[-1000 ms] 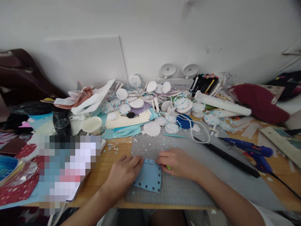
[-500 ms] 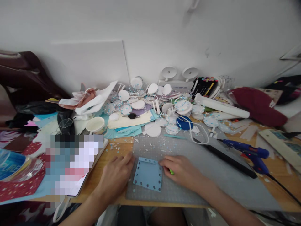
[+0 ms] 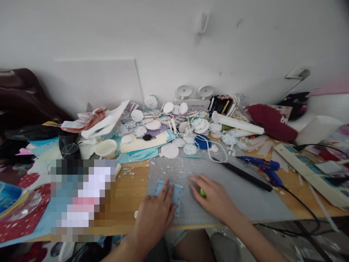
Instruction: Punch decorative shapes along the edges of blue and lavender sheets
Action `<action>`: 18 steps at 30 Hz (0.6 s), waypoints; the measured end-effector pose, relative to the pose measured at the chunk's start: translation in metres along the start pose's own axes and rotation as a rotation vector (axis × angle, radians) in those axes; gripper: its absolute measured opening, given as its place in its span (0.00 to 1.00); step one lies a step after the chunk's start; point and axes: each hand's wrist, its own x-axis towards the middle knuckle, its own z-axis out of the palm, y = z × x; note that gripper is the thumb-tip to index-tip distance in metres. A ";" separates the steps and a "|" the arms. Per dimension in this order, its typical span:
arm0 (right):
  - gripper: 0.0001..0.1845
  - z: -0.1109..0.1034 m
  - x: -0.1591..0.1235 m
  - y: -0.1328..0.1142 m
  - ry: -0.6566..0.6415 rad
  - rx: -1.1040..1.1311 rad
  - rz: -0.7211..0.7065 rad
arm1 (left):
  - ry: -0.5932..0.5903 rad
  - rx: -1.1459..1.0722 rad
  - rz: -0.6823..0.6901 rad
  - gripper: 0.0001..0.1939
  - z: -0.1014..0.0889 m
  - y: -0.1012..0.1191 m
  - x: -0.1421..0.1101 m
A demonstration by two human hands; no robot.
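Observation:
A square of blue paper [image 3: 178, 199] with small dark marks along its edges lies on the grey cutting mat [image 3: 240, 203]. Its top edge looks folded over. My left hand [image 3: 154, 216] lies across the paper, fingers stretched out toward that fold, hiding much of the sheet. Just right of the paper, over the mat, my right hand [image 3: 214, 198] is curled around a small bright green object [image 3: 202, 192]. Most of that object is hidden in the palm, so its kind does not show. The right fingertips are apart from the paper and slightly blurred.
Behind the mat are piled white discs [image 3: 169, 150] with blue-beaded strings. A blue glue gun [image 3: 260, 163], a black rod-like tool [image 3: 248, 176] and a power strip [image 3: 313, 174] lie to the right. On the left stand a cup [image 3: 106, 149] and a plastic bottle [image 3: 16, 203].
My left hand has moved from beside the paper onto it. My right hand has come off the paper's right edge, its fingers now farther away. The view has turned slightly right.

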 end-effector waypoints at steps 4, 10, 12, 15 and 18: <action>0.16 -0.011 -0.004 0.032 0.063 -0.085 0.067 | -0.044 -0.019 0.086 0.25 -0.005 -0.020 0.001; 0.16 -0.024 -0.030 0.095 0.316 -0.281 0.142 | -0.060 -0.076 0.177 0.25 -0.011 -0.038 0.001; 0.16 -0.026 -0.042 0.118 0.326 -0.417 0.179 | -0.049 -0.082 0.192 0.25 -0.009 -0.040 0.002; 0.15 -0.023 -0.052 0.142 0.253 -0.582 0.186 | -0.029 -0.079 0.210 0.24 -0.006 -0.042 0.002; 0.14 -0.022 -0.052 0.148 0.148 -0.622 0.170 | -0.019 -0.054 0.234 0.23 -0.006 -0.042 0.002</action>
